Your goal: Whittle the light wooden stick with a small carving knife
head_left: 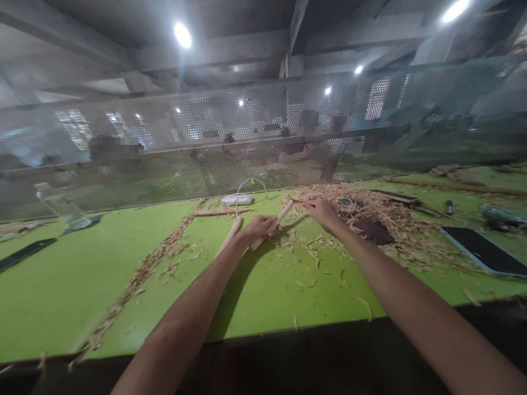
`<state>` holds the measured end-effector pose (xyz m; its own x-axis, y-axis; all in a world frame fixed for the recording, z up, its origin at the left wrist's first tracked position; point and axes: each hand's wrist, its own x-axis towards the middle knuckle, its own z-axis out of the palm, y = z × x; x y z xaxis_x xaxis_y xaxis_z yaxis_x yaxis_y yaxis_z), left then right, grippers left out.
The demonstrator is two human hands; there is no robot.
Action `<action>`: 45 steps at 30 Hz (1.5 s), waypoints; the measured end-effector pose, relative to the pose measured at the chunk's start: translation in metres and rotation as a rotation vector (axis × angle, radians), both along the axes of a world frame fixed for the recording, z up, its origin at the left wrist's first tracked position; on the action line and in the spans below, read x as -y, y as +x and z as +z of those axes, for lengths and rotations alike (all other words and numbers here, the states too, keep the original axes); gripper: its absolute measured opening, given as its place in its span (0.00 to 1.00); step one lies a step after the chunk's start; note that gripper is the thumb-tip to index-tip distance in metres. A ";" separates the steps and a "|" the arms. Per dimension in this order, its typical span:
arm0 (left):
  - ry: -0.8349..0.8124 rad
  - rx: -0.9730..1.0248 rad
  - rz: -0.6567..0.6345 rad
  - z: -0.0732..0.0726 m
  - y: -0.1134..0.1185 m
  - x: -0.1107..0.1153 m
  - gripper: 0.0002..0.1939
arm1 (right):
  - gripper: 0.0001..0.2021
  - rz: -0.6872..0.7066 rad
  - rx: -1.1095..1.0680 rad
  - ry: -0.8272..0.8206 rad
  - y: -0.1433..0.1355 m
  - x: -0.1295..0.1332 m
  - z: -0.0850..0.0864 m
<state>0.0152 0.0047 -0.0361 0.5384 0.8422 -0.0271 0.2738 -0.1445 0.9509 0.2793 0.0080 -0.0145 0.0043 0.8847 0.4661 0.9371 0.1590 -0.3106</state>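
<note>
- The wooden stick (275,224) lies far out on the green table (82,274), its long axis slanting from near-left to far-right.
- Your left hand (259,227) is wrapped around its lower part, fingers curled tight.
- Your right hand (325,211) sits just right of the stick's far tip, fingers pinched on something thin; a blade, perhaps, but too small to tell.
- Wood shavings (382,219) pile up to the right, and a phone (483,251) lies beyond them.

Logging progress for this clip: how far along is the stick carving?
Much shaving looks done: wood shavings cover the green table. In hand: the left hand grips a wooden stick while the right hand works at its far tip. What remains cannot be judged.
</note>
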 end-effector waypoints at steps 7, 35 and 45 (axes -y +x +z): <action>0.015 0.007 -0.046 0.011 -0.009 0.006 0.20 | 0.21 -0.259 -0.140 0.046 0.034 -0.002 0.000; 0.133 -0.060 0.138 0.004 0.004 -0.001 0.19 | 0.19 0.108 0.043 0.039 -0.017 0.008 0.002; 0.111 -0.164 0.164 0.018 0.014 0.015 0.17 | 0.19 0.056 0.025 -0.017 -0.001 0.004 -0.003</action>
<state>0.0292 -0.0098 -0.0185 0.3904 0.9206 -0.0056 0.4517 -0.1863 0.8725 0.2787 0.0038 -0.0173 -0.0571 0.8909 0.4506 0.9342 0.2068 -0.2906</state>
